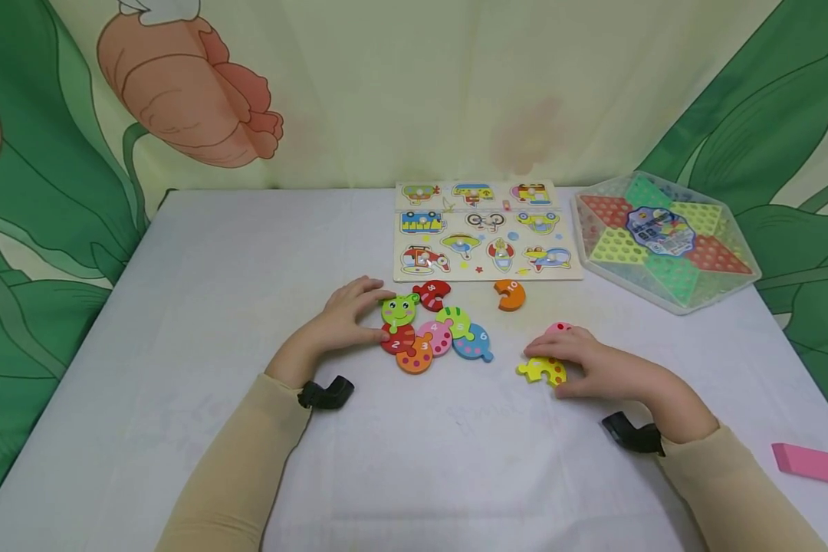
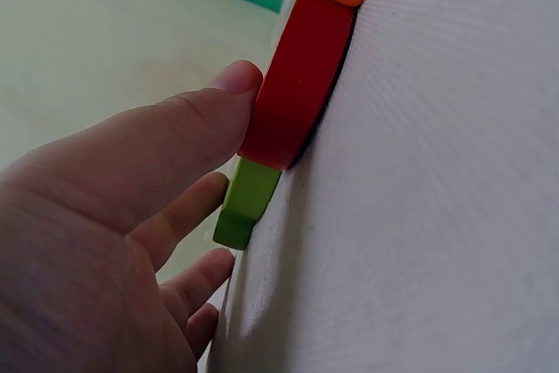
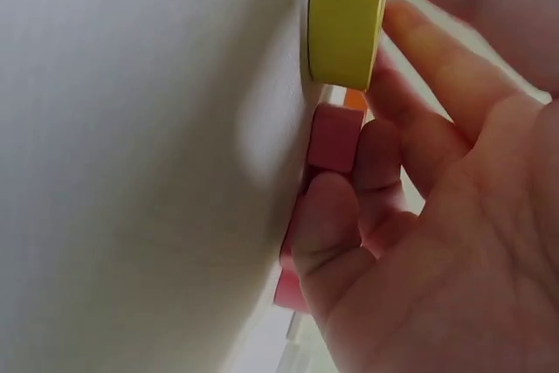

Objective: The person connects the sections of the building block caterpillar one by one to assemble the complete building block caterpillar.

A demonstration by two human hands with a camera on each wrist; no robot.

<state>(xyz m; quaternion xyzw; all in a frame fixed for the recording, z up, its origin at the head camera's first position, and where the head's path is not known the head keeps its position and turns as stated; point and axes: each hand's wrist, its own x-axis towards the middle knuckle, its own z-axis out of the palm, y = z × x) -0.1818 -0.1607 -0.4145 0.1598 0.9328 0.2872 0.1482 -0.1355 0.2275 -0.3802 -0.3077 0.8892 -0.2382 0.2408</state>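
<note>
Beige-sleeved left hand point(image 1: 348, 314): fingers relaxed, touching, not clasping, green head point(image 1: 398, 310) and red 2 point(image 1: 397, 340). Chain runs right on bench point(image 1: 400, 460): orange 3 point(image 1: 415, 359), with red 8 point(image 1: 432, 295) loose on far side, then pink 4 point(image 1: 436, 339), light-green 5 point(image 1: 455, 322), blue 6 point(image 1: 472, 343). Orange 10 point(image 1: 514, 297) lies apart, far side. Yellow piece point(image 1: 538, 366), number unreadable, pinched in your right hand point(image 1: 603, 372); pink piece point(image 1: 559, 327) beside it, partly covered. You seem mid-way through linking pieces; next move likely calls for carrying yellow piece left, turning it to meet blue 6's open end.
</note>
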